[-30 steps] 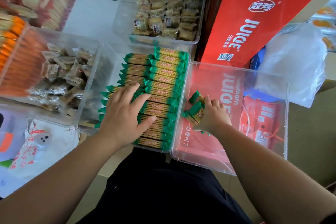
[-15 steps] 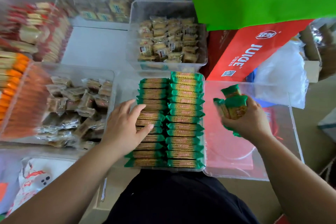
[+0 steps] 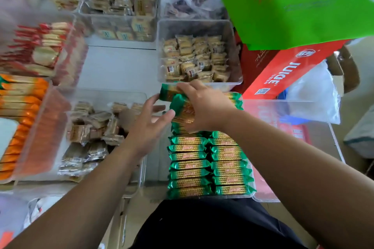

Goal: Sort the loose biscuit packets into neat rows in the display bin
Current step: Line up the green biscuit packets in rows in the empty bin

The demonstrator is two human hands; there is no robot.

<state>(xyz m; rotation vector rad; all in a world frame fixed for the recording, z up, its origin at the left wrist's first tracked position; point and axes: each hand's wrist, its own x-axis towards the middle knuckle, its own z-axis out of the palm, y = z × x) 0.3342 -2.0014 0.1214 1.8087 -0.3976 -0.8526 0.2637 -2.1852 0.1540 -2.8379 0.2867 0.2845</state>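
surface: crowded counter (image 3: pixel 117 66)
packets (image 3: pixel 182 107): likely light, slippery; grip mid-body
right hand (image 3: pixel 204 105): clamped on packets
left hand (image 3: pixel 147 127): fingers apart

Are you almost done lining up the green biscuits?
Nearly. Done: two neat rows of green packets fill the near part of the display bin. In hand: the right hand grips a handful of green packets over the far end, left hand open beside it. Left: laying those down.

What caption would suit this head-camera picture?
Right hand holds a handful of green biscuit packets over the far end of two neat rows in the clear bin, left hand open beside.
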